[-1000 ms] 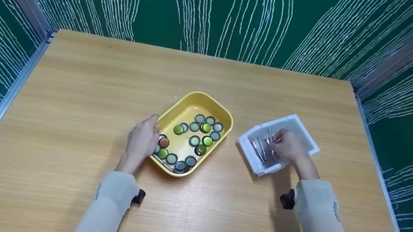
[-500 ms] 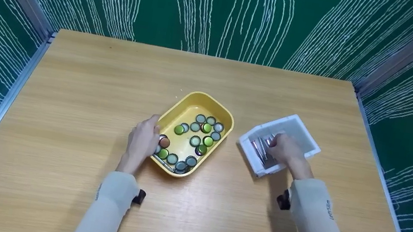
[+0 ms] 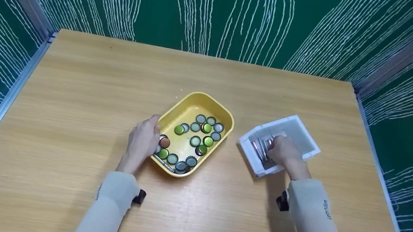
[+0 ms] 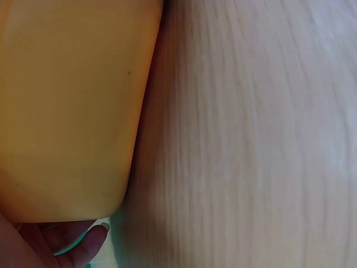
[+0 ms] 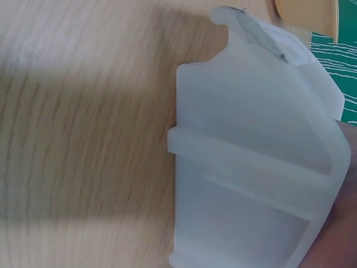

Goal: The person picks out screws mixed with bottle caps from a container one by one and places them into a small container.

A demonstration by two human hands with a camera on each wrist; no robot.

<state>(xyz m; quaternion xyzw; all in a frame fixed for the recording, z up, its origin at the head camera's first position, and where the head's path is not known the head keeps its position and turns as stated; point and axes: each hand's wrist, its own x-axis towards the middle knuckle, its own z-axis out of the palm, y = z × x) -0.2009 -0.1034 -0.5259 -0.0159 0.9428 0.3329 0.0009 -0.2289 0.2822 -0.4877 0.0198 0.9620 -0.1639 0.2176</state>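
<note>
A yellow plastic tub holds several bottle caps, green, grey and brownish. My left hand grips its left rim. In the left wrist view some fingers curl by the end of the tub. To the right stands a white plastic bin with slim silver metal sticks lying side by side in it. My right hand reaches down into this bin, touching or just above the sticks. Its fingertips are hidden, so what they hold does not show. The bin's wall covers them in the right wrist view.
Both containers stand on a wooden table, a gap between them. One thin silver stick lies along the tub's near-left wall. Green walls with white streaks enclose the table at the back and sides.
My right hand, with a silver stick upright by its fingertips a second ago, has moved slightly lower in the bin; that upright stick no longer shows. My left hand and the tub stay put.
</note>
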